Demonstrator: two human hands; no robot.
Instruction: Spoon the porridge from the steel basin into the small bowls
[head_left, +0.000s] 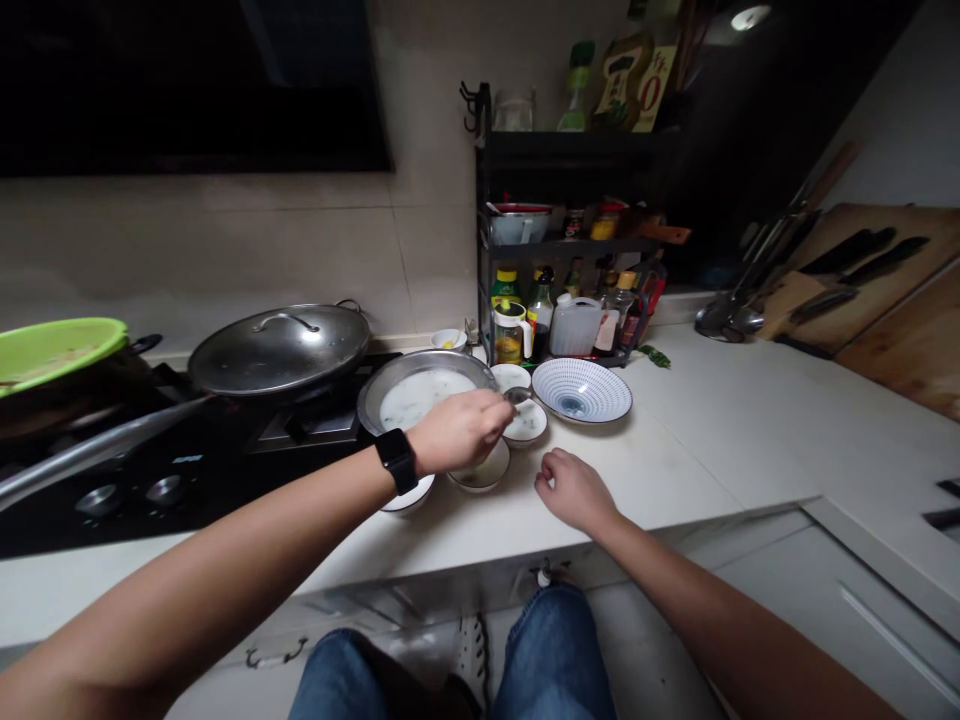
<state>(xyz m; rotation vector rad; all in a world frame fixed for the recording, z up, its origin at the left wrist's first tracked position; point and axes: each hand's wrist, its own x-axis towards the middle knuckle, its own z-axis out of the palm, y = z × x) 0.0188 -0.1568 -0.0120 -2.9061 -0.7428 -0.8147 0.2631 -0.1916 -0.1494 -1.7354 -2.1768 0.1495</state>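
My left hand, with a black watch at the wrist, is closed around a metal spoon. The spoon's head hovers over a small white bowl with pale, dark-flecked contents. Under the hand stands another small bowl, partly hidden, and one more bowl shows below my wrist. A wide metal basin of whitish liquid sits behind my left hand. My right hand rests near the counter's front edge, its fingers curled with nothing visible in them.
A patterned bowl stands right of the small bowls, before a black rack of bottles. Leftward, a lidded pan and a green basin occupy the stove. Knives and a cutting board are at right.
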